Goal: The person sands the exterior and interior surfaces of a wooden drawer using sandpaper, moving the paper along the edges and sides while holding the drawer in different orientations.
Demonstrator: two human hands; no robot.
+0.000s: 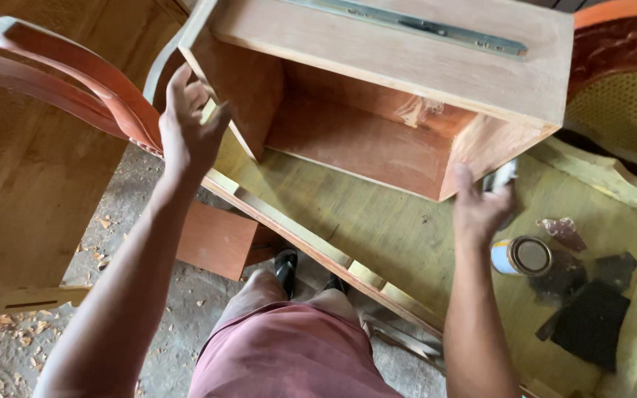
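Head-worn view, steeply downward, close

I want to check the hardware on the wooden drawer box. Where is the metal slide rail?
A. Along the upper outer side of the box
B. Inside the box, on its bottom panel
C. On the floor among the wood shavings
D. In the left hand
A: the metal slide rail lies along the upper outer side of the wooden drawer box.
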